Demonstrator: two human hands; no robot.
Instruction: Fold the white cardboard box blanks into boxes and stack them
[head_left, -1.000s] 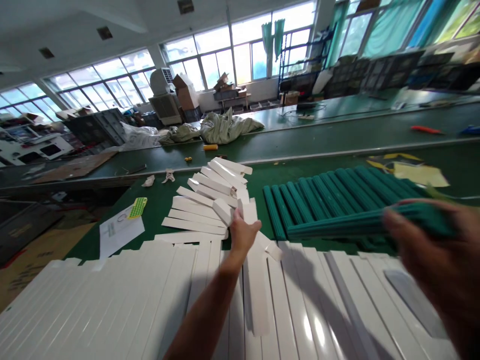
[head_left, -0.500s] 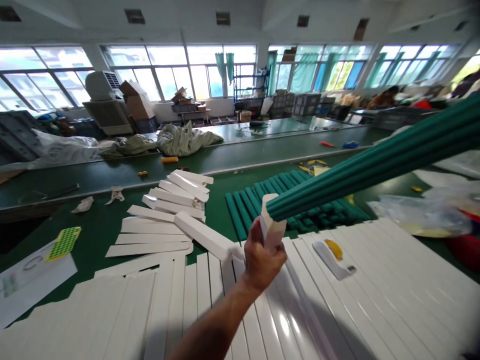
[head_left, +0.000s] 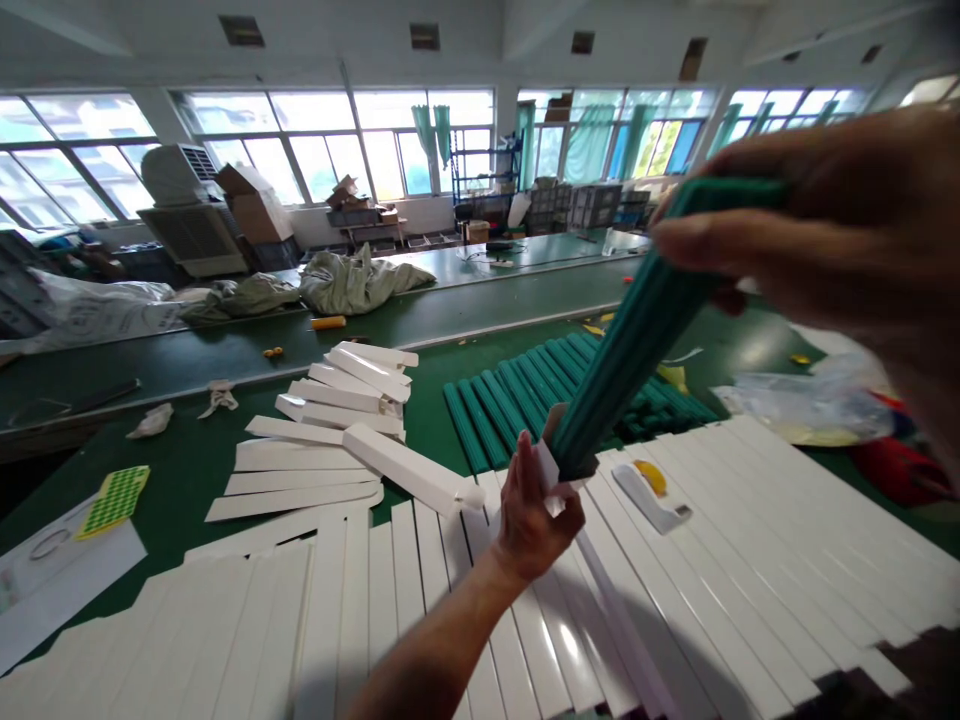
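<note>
My left hand is closed round a long white cardboard box, near its open upper end. A bundle of ribbed green sticks slants down to the box, its lower end inside the opening. At the top, my right hand grips the bundle between thumb and fingers; motion blurs it a little. Below my hands lie many flat white boxes side by side. Behind the box, more green bundles lie in a row. One formed white box rests on the flat ones to the left.
A tape dispenser with yellow tape sits on the white boxes at right. Several narrow white boxes are fanned out at left. Clear plastic bags lie far right. Behind runs a second green table with crumpled cloth.
The green bundle has swung from a shallow slant to a steeper one, and its end has entered the box. My right hand has come into view on its upper end.
</note>
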